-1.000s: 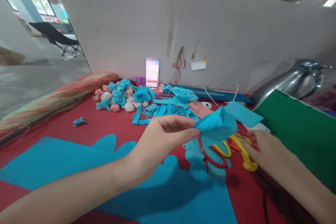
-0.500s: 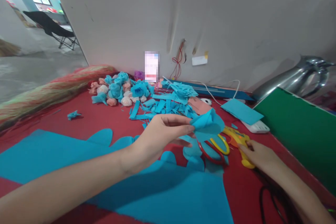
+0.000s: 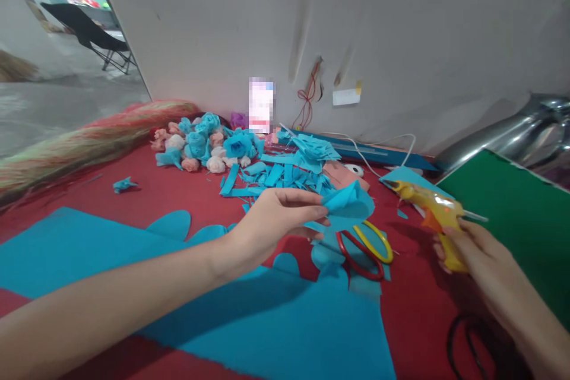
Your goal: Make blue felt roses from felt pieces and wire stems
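Pinched between the thumb and fingers of my left hand [image 3: 276, 219] is a blue paper flower [image 3: 350, 205], partly formed, with curled petals. My right hand [image 3: 478, 252] grips the handle of a yellow glue gun [image 3: 430, 205], raised off the table, its nozzle toward the flower but apart from it. A clear glue stick [image 3: 476, 216] pokes out of the gun's back. Below the flower lie scissors [image 3: 363, 255] with one red and one yellow handle loop; their blades are hidden. Large blue paper sheets [image 3: 285, 320] with rounded cut shapes along the edge spread under my left arm.
Blue paper scraps [image 3: 280, 175] lie mid-table beside a heap of blue, pink and white paper flowers [image 3: 196, 145]. A green board [image 3: 507, 214] and a silvery shiny object [image 3: 503, 130] stand at right. A bundle of straw-like strands [image 3: 89, 142] edges the left.
My right hand has lifted the glue gun off the table, up and to the right, and its nozzle now points left. My left hand still holds the flower almost in place.
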Demonstrator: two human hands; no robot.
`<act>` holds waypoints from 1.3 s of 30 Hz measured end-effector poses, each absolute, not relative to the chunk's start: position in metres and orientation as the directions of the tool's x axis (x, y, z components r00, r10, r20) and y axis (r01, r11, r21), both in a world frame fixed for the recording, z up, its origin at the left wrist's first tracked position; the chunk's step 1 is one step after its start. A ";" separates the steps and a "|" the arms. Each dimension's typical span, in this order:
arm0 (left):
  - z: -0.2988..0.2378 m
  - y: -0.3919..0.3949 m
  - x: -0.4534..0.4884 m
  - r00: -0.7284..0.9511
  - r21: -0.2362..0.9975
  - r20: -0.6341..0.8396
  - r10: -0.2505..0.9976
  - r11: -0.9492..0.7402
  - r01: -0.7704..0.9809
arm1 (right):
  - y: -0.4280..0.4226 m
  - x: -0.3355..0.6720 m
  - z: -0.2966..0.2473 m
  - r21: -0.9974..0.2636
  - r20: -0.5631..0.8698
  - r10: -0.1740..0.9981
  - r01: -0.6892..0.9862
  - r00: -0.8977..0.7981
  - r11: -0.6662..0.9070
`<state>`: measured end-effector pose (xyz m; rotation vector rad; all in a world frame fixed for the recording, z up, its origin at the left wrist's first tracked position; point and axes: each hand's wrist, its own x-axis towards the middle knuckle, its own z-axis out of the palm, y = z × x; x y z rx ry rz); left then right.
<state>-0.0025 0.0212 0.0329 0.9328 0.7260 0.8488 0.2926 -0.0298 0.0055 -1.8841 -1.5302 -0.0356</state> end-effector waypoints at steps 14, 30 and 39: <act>0.006 0.039 -0.001 0.555 0.933 -0.299 0.776 0.360 0.000 | -0.058 0.232 0.029 -0.169 0.580 0.784 0.974 0.220 -0.148; -0.005 0.047 -0.001 0.607 0.944 -0.329 0.723 0.241 0.225 | -0.056 0.228 0.016 0.219 0.643 0.736 0.972 -0.210 0.086; -0.003 0.044 -0.001 0.603 0.944 -0.327 0.728 0.215 0.251 | -0.051 0.228 0.009 0.294 0.662 0.690 0.948 -0.291 0.118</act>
